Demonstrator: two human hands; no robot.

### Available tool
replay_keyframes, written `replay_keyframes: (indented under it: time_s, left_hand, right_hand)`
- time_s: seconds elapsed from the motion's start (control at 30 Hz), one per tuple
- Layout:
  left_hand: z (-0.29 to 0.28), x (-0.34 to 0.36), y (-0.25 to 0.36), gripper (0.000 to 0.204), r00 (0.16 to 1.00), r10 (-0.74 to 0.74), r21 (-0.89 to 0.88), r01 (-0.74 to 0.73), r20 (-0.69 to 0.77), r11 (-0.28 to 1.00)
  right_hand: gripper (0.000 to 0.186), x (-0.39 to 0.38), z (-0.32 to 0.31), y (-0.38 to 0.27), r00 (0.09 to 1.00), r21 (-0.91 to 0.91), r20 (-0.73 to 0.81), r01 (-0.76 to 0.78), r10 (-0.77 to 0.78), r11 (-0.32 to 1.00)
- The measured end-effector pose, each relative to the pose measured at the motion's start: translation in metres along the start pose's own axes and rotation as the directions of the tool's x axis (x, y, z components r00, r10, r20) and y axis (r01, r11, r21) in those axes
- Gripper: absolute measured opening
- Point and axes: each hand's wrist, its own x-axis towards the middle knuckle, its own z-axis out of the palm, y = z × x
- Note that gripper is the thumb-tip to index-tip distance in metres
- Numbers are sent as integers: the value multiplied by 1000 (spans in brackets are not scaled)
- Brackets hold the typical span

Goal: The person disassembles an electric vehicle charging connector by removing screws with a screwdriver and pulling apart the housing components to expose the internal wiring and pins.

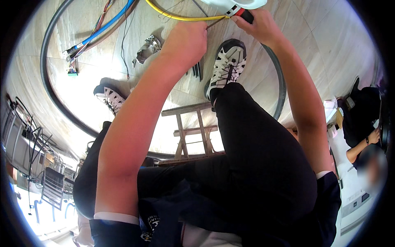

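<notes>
My left hand (187, 39) is closed near the top middle, and a thin dark wire or rod (215, 22) sticks out of it toward the right. My right hand (265, 26) has its thumb and fingers around a red-and-black part (246, 15) at the end of a white housing (234, 5) with dark slots. The top edge of the picture cuts off the housing. A yellow wire (185, 18) arcs in from the upper left and reaches the housing by my right thumb. The tips of my left fingers are hidden behind the hand.
A thick black cable (44, 70) loops over the floor around my feet. Blue (98, 35) and brown wires with a green connector (73, 74) lie at upper left. A metal clamp-like part (149, 49) lies nearby. A wooden stool (193, 131) stands between my legs. Another person (362, 119) is at far right.
</notes>
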Motion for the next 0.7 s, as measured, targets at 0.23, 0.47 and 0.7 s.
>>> replay_keyframes:
  time_s: [0.23,0.47,0.7]
  left_hand:
    - [7,-1,-3,21,996,45,-64,-50,-72,997]
    - [-11,-16,-23,24,997,-23,-62,18,-76,998]
    - [-79,-25,-123,26,963,-97,122,132,-253,984]
  right_hand:
    - [39,3,0,3,1000,-27,-11,28,-29,999]
    - [42,8,-1,10,994,112,54,-99,94,989]
    - [44,6,-4,-3,1000,-11,14,-11,11,1000]
